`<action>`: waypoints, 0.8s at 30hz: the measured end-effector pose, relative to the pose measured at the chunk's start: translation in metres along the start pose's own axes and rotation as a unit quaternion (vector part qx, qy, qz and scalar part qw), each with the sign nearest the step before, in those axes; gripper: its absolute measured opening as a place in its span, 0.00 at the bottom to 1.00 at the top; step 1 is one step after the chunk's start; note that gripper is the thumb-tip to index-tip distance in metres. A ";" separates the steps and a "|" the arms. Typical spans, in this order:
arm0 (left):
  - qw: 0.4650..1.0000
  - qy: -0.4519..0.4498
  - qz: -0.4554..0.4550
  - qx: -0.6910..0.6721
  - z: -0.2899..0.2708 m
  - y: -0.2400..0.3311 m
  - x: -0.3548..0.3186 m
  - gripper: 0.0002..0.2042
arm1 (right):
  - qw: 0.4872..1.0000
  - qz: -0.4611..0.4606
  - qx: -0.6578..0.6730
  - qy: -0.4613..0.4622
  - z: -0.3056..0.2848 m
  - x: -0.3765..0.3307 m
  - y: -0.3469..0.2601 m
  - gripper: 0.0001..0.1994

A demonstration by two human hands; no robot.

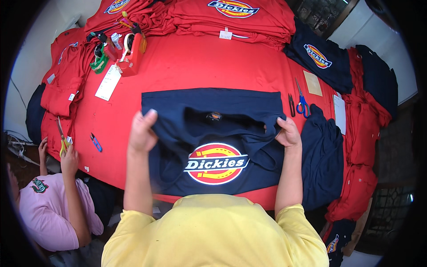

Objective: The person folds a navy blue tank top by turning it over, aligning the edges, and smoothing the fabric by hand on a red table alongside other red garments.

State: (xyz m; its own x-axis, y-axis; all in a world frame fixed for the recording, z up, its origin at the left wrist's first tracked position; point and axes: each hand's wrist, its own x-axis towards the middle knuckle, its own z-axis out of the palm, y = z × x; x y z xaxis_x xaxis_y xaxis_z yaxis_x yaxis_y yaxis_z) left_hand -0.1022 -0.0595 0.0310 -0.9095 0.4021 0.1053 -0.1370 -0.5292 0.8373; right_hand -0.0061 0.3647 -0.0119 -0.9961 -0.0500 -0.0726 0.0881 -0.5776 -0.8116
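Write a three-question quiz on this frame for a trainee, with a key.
1. Multiple choice: what do the wearer's left hand and right hand hold? A) white card B) navy garment C) tape dispenser
2. True or false: the blue-handled scissors lie to the right of that garment.
3. Who holds the yellow-handled scissors?

Key: 1. B. 2. True. 3. A co-worker in a pink shirt.

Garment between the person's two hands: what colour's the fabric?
Navy blue; the garment shows best in the head view.
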 end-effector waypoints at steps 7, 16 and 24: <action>0.984 0.017 -0.162 0.079 -0.034 0.000 0.080 0.35 | 0.978 0.052 -0.191 0.064 -0.009 0.060 -0.017 0.25; 0.828 0.064 -0.126 0.542 -0.031 -0.005 0.008 0.26 | 0.802 0.037 -0.580 0.137 0.017 -0.021 -0.017 0.16; 0.709 0.130 -0.180 0.670 -0.047 -0.006 -0.116 0.13 | 0.657 0.127 -0.706 0.233 0.009 -0.147 0.011 0.13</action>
State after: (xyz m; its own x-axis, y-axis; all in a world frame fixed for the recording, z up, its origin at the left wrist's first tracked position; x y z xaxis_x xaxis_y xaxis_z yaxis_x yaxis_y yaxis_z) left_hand -0.0144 -0.1382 -0.0121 -0.9755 0.0883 -0.2017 -0.0413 0.8266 0.5613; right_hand 0.1413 0.3586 -0.0047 -0.8697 0.4456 -0.2124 0.4921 0.7485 -0.4445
